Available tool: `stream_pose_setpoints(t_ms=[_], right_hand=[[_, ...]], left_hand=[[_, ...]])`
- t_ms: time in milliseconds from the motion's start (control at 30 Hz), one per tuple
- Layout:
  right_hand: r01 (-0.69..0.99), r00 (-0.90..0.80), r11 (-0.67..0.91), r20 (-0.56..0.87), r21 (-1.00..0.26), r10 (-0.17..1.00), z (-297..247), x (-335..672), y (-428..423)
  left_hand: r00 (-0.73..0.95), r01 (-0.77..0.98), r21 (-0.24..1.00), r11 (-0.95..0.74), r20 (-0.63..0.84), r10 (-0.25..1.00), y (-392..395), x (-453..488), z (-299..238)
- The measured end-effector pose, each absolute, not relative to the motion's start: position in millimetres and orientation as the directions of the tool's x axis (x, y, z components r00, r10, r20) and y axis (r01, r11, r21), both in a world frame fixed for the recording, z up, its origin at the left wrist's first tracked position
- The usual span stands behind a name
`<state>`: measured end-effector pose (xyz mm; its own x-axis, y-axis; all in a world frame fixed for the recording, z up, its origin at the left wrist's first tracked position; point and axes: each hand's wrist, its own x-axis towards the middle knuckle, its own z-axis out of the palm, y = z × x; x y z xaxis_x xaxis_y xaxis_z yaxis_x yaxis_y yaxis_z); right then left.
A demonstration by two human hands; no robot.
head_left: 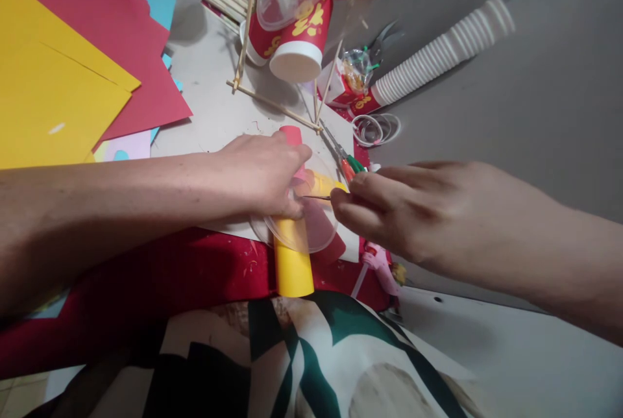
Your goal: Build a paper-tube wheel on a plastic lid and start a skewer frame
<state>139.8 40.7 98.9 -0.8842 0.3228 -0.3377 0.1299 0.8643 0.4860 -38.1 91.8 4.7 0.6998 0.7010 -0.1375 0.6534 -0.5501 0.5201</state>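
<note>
Left hand point(265, 168): fingers gripping clear round plastic lid point(322, 220)
Right hand point(384, 210): fingers pinching thin dark tool point(316, 197)
Yellow paper tube point(294, 269): lying rolled
Tool work: seeming unfinished

Thin tool point(318, 197) — partly hidden, yellow paper point(53, 93) — cropped

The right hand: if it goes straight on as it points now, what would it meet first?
Probably the left hand, at its thumb; the thin tool in the right hand points there, though depth is unclear.
</note>
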Motion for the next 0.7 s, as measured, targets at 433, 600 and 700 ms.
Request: stream_pose_setpoints(t_ms=[433,600,700], right_hand=[[0.827,-0.558,0.561,-0.192,-0.047,0.807,83.4,153.1,48.2],[0.915,-0.174,-0.036,-0.475,-0.401,0.863,77.5,162.9,66.6],[0.912,-0.234,0.043,-0.432,-0.407,0.871,76.9,164.9,66.7]], left_hand=[[0.721,0.634,0.502,-0.588,-0.111,0.683,94.1,-37.6,2.3],[0.713,0.646,0.495,-0.582,-0.118,0.691,93.5,-36.9,2.7],[0.715,0.643,0.496,-0.584,-0.114,0.690,93.7,-36.4,2.8]])
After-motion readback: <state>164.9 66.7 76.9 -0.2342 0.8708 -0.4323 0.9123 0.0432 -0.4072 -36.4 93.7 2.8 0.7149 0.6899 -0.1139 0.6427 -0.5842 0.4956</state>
